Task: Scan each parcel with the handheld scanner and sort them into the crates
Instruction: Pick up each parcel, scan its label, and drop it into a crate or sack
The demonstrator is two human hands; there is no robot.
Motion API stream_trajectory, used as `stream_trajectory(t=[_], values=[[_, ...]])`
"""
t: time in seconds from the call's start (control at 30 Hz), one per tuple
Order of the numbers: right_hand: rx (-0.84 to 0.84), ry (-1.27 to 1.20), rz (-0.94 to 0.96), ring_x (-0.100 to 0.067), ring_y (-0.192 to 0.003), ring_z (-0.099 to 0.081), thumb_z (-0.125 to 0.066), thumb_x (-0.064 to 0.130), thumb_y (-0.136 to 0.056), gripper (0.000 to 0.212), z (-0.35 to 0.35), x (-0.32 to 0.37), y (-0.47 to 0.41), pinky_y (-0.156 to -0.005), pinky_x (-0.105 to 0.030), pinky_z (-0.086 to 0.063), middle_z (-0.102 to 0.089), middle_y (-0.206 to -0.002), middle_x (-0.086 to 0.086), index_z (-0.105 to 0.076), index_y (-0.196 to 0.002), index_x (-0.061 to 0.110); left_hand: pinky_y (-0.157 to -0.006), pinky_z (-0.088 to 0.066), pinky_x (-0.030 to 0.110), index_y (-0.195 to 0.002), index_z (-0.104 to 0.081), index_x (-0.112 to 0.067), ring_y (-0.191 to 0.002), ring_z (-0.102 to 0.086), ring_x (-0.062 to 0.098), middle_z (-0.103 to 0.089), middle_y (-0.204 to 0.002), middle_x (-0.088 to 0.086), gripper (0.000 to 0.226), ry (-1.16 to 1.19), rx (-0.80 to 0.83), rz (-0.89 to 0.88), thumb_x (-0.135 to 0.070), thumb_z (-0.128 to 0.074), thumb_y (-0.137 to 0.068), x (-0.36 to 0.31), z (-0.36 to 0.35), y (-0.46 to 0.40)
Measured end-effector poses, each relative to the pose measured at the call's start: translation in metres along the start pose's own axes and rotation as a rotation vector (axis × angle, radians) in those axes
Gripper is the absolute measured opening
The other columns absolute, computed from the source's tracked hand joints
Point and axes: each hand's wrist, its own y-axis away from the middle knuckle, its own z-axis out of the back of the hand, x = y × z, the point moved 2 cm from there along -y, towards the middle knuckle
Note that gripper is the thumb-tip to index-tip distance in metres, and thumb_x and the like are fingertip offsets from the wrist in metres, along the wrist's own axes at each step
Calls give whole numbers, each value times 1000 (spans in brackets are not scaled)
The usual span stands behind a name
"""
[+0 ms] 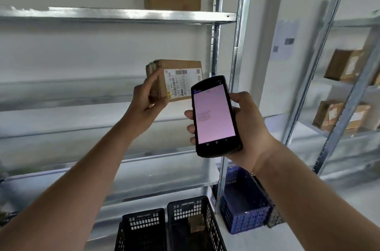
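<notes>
Your left hand point(147, 96) grips the left end of a cardboard parcel point(174, 80), thumb under its lower corner and fingers up along the side, holding it in front of the middle shelf point(61, 102) of the metal rack. Your right hand point(244, 127) is wrapped around the handheld scanner point(214, 116), its lit screen facing you and its top end pointing up toward the parcel. That is the relation to mind: the parcel sits just above and left of the scanner's top edge, nearly touching it in this view, with its white shipping label point(181, 84) turned toward you and the scanner. The parcel's long side runs left to right; the scanner's runs up and down, tilted slightly left. The label carries barcodes along its top and down its left part, a small code square at the upper right, and a line reading roughly "5010 P021"; the rest is too small to read, as is the text on the pink screen. Below, two black crates point(170, 228) and a blue crate point(244, 207) stand on the floor; one black crate holds a small brown parcel point(197, 223).
</notes>
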Motion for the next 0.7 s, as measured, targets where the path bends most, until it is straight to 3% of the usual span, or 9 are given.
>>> stream_trajectory(t=[0.17, 0.3, 0.4, 0.53, 0.7], values=[[49, 45, 14, -40, -86, -70, -35, 52, -104, 64, -21, 23, 19, -76, -46, -59, -74, -118, -26, -69, -136, 9, -111, -53, 36, -163, -34, -30, -145, -50, 13, -48, -157, 4, 71, 4, 4, -90, -3, -61, -103, -24, 5, -22], [94, 70, 13, -40, -86, -71, -35, 52, -104, 65, -30, 31, 35, -77, -47, -60, -73, -120, -27, -70, -136, 7, -109, -50, 22, -159, -33, -44, -139, -51, 4, -43, -142, -28, 71, -12, 25, -103, -7, -61, -105, -40, 5, -29], [126, 82, -2, -41, -86, -69, -36, 52, -103, 66, -33, 34, 45, -77, -47, -58, -72, -122, -27, -70, -136, 6, -114, -46, 20, -159, -31, -52, -143, -45, 15, -37, -140, -9, 71, -35, 20, -60, -16, -62, -106, -41, 7, -31], [177, 86, -15, -41, -85, -69, -36, 51, -102, 66, -35, 36, 56, -73, -44, -59, -70, -124, -29, -68, -138, 6, -113, -49, 31, -163, -28, -42, -144, -43, 24, -36, -148, 7, 69, -101, 53, -101, -35, -62, -104, -46, 10, -34], [210, 118, -27, -42, -87, -69, -36, 49, -102, 66, -37, 37, 68, -75, -46, -61, -70, -126, -29, -69, -138, 4, -110, -46, 17, -162, -29, -48, -136, -49, 21, -37, -136, 6, 72, -129, 29, -60, -22, -64, -105, -53, 10, -34]])
